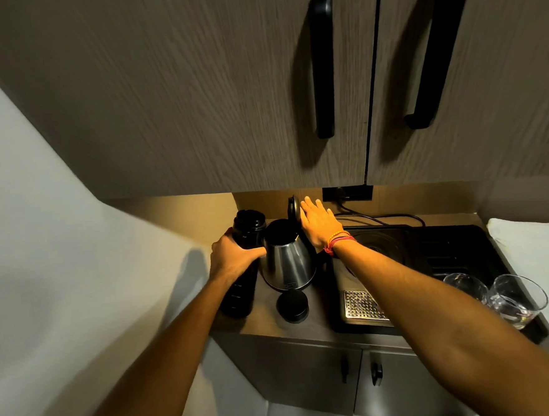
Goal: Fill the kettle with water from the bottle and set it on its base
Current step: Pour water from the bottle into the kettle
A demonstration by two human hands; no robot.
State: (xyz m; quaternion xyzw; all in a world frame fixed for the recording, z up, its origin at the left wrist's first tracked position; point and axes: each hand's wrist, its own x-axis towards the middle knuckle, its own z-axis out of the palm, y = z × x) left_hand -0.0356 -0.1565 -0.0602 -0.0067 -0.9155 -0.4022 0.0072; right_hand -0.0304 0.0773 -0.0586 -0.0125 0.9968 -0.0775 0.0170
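Two bare forearms reached forward from the bottom of the view over a small brown table [268,322] tucked under dark wood-grain wall cupboards. Nearest on the table lay a round black bottle cap [292,306], just in front of the kettle. To the right, a black tray [458,247] held a perforated metal drip plate [361,304] and, at its right end, two clear drinking glasses [500,296] standing side by side. Past the cap stood the steel kettle [286,260], upright on the table, its mouth uncovered and its black lid [294,210] hinged up nearly vertical. Whether a base sat under it could not be told. The left hand [234,257] was wrapped around the middle of a tall black bottle [243,265], fingers clamped on it; the bottle stood upright, touching or just beside the kettle's left side, its top uncapped. The right hand [318,222], with red and yellow thread bands at the wrist, was flat with fingers extended and loosely together, resting against the back of the raised lid, gripping nothing. Farthest back, a black cable [381,218] ran from a wall socket [347,193] along the table.
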